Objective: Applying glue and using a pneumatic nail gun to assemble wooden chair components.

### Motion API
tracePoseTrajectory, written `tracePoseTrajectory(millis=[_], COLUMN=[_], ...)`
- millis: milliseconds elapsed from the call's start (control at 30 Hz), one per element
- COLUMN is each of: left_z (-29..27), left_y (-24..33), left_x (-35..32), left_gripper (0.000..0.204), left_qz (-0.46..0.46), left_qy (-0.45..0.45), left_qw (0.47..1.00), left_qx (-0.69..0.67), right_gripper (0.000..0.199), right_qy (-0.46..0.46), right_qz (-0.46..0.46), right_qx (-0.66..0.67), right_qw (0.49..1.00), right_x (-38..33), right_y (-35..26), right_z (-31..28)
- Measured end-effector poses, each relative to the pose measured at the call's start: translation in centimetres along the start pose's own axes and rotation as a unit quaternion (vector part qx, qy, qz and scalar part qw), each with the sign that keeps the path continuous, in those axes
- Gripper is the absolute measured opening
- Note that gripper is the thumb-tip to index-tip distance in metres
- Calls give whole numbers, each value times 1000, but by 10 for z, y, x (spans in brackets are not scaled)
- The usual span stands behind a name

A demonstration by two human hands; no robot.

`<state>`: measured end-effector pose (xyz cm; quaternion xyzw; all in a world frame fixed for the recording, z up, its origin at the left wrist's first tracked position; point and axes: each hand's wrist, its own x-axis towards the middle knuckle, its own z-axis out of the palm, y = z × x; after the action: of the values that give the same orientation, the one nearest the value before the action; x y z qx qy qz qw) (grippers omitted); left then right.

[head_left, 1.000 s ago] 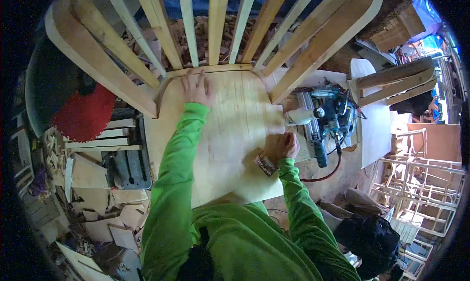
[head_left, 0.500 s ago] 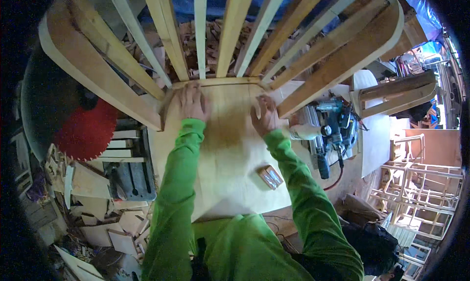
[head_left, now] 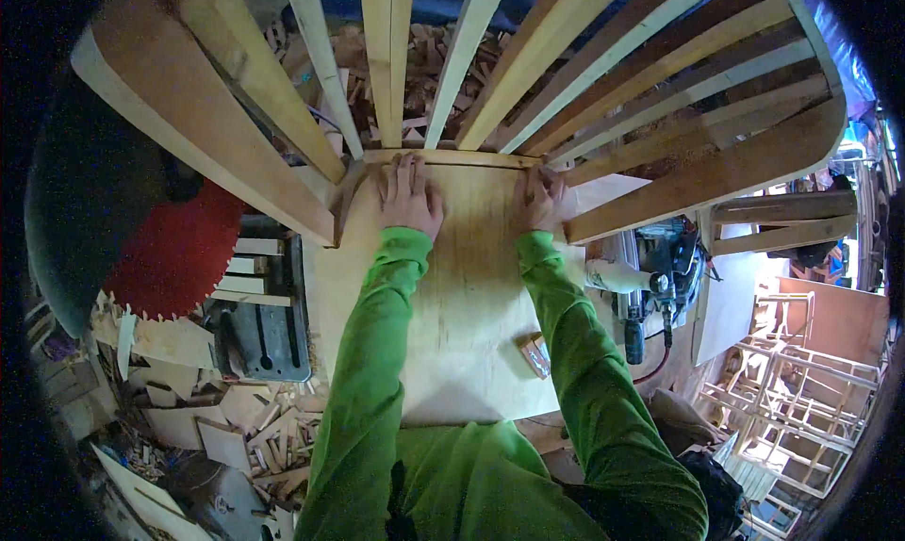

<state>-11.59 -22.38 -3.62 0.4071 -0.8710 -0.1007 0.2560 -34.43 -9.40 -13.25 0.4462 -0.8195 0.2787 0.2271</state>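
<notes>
A slatted wooden frame (head_left: 479, 53) fans out ahead of me, its narrow cross rail (head_left: 471, 157) at the far edge of a pale wooden panel (head_left: 471, 296). My left hand (head_left: 411, 194) rests near the rail's left end, fingers stretched over it and thumb apart. At the rail's right end, beside the frame's thick right side piece (head_left: 698, 188), my right hand (head_left: 540, 200) touches the corner with slightly bent fingers. Neither hand carries a loose object. Close to my right forearm, a small reddish-brown block-shaped pack (head_left: 536, 356) with a shiny face lies on the panel.
A large red toothed saw blade (head_left: 179, 258) stands at left, by a grey slotted metal table (head_left: 273, 324). A power tool (head_left: 650, 282) lies right of the panel. Wood offcuts (head_left: 226, 442) cover the lower left; light wooden frames (head_left: 787, 381) stand at right.
My right hand has moved forward onto the rail's right corner, its fingers less spread. My left hand stays by the rail's left end. The whole view has shifted and turned slightly.
</notes>
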Motion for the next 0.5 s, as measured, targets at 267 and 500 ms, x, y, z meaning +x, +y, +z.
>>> tracePoseTrajectory(millis=[267, 500], left_z=[3, 6], left_y=[-6, 1], left_x=[-6, -3], left_gripper=[54, 47], left_qz=[-28, 4], left_qy=[-5, 7], left_qw=[999, 999], left_qx=[42, 39], right_gripper=[24, 33], right_qy=[24, -6], right_qz=[-4, -10], right_qx=[78, 83], right_qw=[997, 996], right_x=[30, 38], right_y=[-57, -55], right_z=[-39, -55])
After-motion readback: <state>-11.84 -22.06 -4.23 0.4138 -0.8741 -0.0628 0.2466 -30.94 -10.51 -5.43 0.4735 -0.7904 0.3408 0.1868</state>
